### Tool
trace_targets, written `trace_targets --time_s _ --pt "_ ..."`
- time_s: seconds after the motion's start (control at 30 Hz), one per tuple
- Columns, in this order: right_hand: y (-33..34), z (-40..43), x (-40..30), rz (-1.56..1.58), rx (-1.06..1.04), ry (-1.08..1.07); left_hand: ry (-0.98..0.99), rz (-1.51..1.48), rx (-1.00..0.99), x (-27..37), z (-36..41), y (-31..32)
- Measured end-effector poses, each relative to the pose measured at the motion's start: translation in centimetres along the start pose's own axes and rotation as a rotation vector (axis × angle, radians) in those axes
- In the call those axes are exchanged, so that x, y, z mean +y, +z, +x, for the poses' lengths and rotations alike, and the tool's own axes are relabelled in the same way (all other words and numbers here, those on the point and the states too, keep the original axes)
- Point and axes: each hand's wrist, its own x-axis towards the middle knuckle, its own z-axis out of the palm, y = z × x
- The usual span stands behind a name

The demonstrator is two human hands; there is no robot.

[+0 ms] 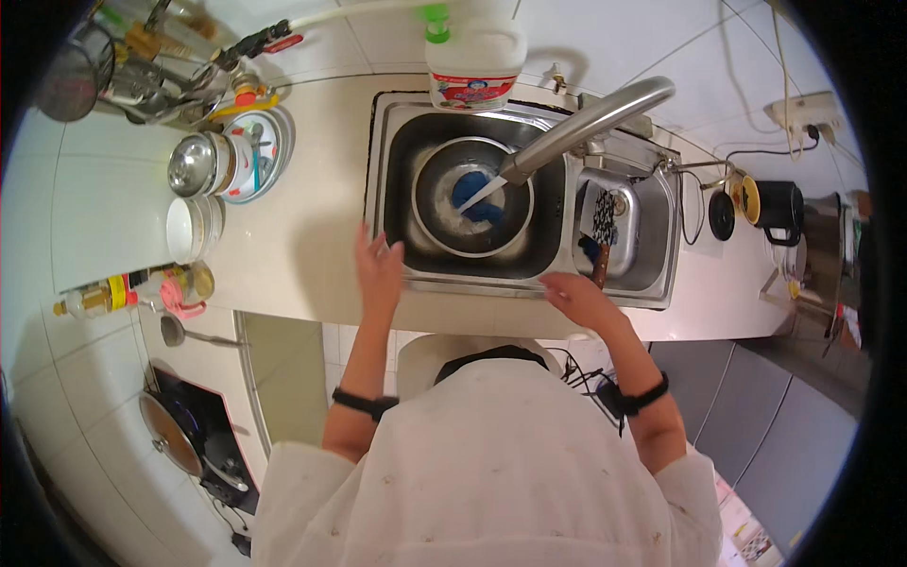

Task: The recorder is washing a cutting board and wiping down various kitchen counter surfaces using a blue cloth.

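Note:
Water runs from the steel faucet (588, 131) into a round metal basin (419, 205) standing in the large sink bowl (549, 248). A wet blue cloth (471, 188) lies at the bottom of that basin, under the stream. My left hand (380, 273) is over the sink's front left corner, slightly blurred, with fingers apart and nothing held. At the front rim, right of the middle, my right hand (575, 296) hovers with loosely bent fingers and nothing visible in it. Whether it touches the rim cannot be told.
In the smaller sink bowl (648, 266) lies a brown-handled tool (601, 266) beside black-and-white patterned material. A white jug with green pump (475, 60) stands behind the sink. Stacked bowls (191, 227) and plates are at left, a black mug (779, 205) at right, a lidded pan (170, 432) lower left.

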Motion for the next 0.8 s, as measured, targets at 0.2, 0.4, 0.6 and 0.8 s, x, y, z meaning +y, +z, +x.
trace_targets --time_s 0.2,0.4,0.6,0.8 --pt "3.9 16.0 2.3 -0.131 -0.262 -0.153 -0.260 0.106 0.389 -3.9 -11.5 -12.3" --pt "9.9 24.8 9.2 -0.562 -0.014 -0.265 -0.708 0.293 0.506 -10.8 -30.9 -15.1" --pt "9.2 30.0 3.8 -0.675 -0.020 -0.232 -0.913 0.665 -0.126 -13.2 -51.3 -11.0" --pt "9.2 26.5 6.6 -0.757 -0.040 -0.287 -0.918 0.466 -0.014 -15.9 -60.2 -8.0"
